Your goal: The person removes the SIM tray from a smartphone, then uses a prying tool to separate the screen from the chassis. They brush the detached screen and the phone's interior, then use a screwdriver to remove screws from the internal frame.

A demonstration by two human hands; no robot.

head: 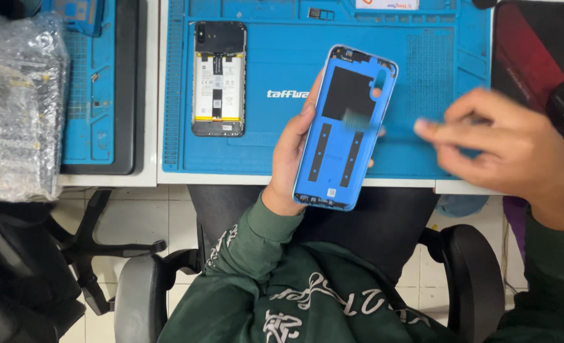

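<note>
Above the front edge of the bench, the left hand (293, 152) grasps a blue back cover (345, 127) of a phone, its inner side turned up, tilted, partly over the blue work mat (422, 76) and partly over the person's lap. The right hand (510, 152) is pinched around a thin tool (383, 126), blurred, whose tip touches the inner face of the cover; it looks like a small brush, but I cannot tell for sure.

The cover is already off the opened phone (218, 79), which lies flat near the back left part of the mat with its battery showing. Judging from this, the opening is done and the cover is being worked on; closing the phone is left.

At the left edge lies a bubble-wrap bundle (18, 108). Below are a tiled floor (148, 216) and an office chair (472, 273).
</note>
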